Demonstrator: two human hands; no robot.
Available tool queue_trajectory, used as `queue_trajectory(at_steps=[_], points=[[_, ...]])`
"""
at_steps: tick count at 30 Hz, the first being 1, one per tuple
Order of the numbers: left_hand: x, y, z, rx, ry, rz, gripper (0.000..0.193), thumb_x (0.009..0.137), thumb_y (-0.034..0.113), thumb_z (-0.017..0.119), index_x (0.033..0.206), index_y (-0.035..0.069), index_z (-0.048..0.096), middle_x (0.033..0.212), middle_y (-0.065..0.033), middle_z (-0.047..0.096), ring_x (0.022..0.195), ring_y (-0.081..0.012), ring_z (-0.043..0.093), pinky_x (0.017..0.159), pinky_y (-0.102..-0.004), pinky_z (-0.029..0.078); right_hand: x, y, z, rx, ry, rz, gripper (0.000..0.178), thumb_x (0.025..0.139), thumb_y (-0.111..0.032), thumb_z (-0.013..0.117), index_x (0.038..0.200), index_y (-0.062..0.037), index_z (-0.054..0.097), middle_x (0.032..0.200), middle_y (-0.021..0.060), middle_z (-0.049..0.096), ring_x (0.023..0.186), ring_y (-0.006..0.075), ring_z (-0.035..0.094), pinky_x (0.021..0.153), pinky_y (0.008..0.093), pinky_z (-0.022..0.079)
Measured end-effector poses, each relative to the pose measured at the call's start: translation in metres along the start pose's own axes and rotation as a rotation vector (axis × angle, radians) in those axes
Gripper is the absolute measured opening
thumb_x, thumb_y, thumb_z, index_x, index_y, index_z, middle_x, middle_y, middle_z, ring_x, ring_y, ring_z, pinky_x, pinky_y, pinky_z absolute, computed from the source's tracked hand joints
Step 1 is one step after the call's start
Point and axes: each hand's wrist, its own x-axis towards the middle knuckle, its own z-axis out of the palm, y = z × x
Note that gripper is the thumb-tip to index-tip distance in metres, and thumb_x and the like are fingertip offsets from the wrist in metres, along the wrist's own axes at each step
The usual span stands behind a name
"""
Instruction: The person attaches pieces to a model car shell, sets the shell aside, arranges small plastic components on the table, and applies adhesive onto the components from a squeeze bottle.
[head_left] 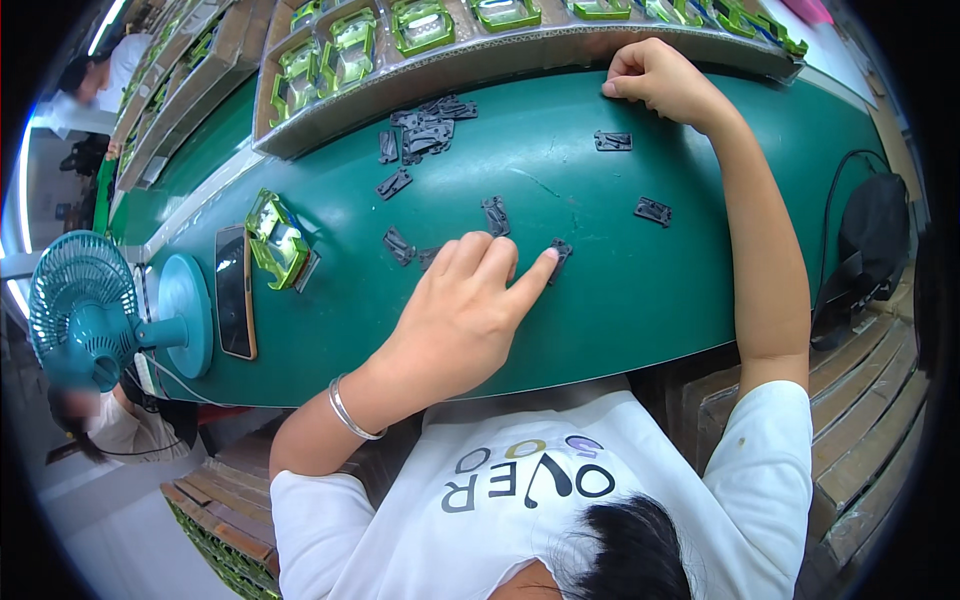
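Observation:
My left hand [455, 312] lies low over the near middle of the green table, palm down with fingers spread and a silver bangle at the wrist. Its thumb tip touches a small black plastic part [562, 262]. Another black part [495, 215] lies just beyond its fingertips, and a third black part [398, 246] is to the left. My right hand [660, 82] is closed in a pinch by the far cardboard tray; what its fingers hold, if anything, is hidden. The nearest piece to it is a black part [613, 141].
A heap of black parts [428, 132] lies at the far left. The cardboard tray [520, 52] holds several green-framed pieces. A green-framed clear piece [278, 240], a phone [235, 292] and a teal fan [85, 310] stand at left. A black bag [868, 235] hangs at right.

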Motion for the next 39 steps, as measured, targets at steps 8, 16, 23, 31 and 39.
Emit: queue_trajectory(at_steps=[8,16,23,31,39], points=[[0.015,0.002,0.024,0.029,0.08,0.074,0.04,0.072,0.011,0.059,0.112,0.008,0.054,0.08,-0.0081,0.043,0.08,-0.0239,0.044,0.073,-0.0336,0.038,0.001,-0.001,-0.001,0.007,-0.014,0.001,0.014,0.076,-0.016,0.061,0.07,-0.0043,0.056,0.061,-0.0009,0.051,0.055,0.007,0.046,0.049,0.0221,0.039],[0.054,0.012,0.028,-0.171,0.169,0.117,0.041,0.069,0.014,0.065,0.107,0.004,0.054,0.081,-0.0096,0.047,0.08,-0.0251,0.046,0.073,-0.0343,0.04,-0.002,-0.01,-0.006,0.058,-0.059,0.079,0.016,0.073,-0.014,0.064,0.07,0.0001,0.058,0.062,0.0026,0.055,0.057,0.0109,0.05,0.052,0.026,0.041],[0.019,-0.02,-0.007,-0.101,0.111,-0.067,0.032,0.071,0.011,0.063,0.101,0.003,0.056,0.084,-0.0112,0.05,0.083,-0.0278,0.047,0.075,-0.0359,0.04,-0.006,-0.011,-0.008,0.045,-0.112,0.036,0.01,0.073,-0.012,0.063,0.071,-0.0042,0.057,0.06,-0.0019,0.05,0.054,0.0067,0.045,0.048,0.0228,0.037],[-0.014,-0.066,-0.011,-0.055,0.429,-0.338,0.015,0.075,0.003,0.056,0.089,0.0,0.059,0.079,-0.0113,0.052,0.081,-0.0277,0.047,0.072,-0.0351,0.039,-0.012,-0.022,-0.009,0.026,-0.284,0.021,0.014,0.065,-0.011,0.068,0.067,0.0008,0.061,0.059,0.0052,0.056,0.057,0.0128,0.05,0.056,0.0272,0.041],[-0.023,-0.083,-0.017,-0.116,0.574,-0.435,0.008,0.076,0.004,0.057,0.083,0.002,0.06,0.072,-0.0085,0.053,0.075,-0.0253,0.047,0.068,-0.0328,0.039,-0.011,-0.024,-0.009,-0.002,-0.339,-0.027,0.01,0.063,-0.003,0.065,0.063,0.0015,0.057,0.057,0.0032,0.054,0.055,0.0099,0.049,0.053,0.0245,0.04]])
